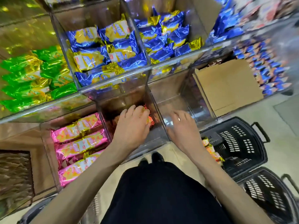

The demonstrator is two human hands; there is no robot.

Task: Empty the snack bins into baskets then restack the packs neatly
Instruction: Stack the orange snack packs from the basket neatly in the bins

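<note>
Orange packs [150, 120] in the near middle bin [113, 101] lie under our left hand [131, 126], fingers curled round them, our right hand [181, 126] slack and empty in the bin beside; emptying seems in hand, next a lift rightward into the black basket [239, 147].

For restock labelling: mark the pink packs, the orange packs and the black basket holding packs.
pink packs [82, 145], head view, front of the middle pack.
orange packs [149, 121], head view, exposed orange wrapper edge.
black basket [233, 141], head view, slotted inner wall.

Clear divider [157, 113] walls off adjoining bins [178, 97]; basket [239, 152] mouth open.
</note>
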